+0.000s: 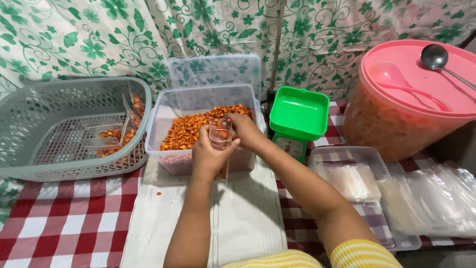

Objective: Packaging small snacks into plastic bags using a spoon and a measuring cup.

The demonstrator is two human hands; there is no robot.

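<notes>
Clear plastic bag (pixel 220 135) held open above the clear tub (pixel 168 106) of orange snack pieces (pixel 191 130); left hand (pixel 210 156) grips its front, right hand (pixel 243 128) pinches its far edge; grey basket (pixel 29 106) left, green scale (pixel 299 113) right

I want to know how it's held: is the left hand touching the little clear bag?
Touching. The head view shows the left hand wrapped around the clear bag.

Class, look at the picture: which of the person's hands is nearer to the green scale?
Right. The right hand is over the clear tub of orange snacks, on the side toward the green scale; the left hand is farther away, holding a small clear bag.
</notes>
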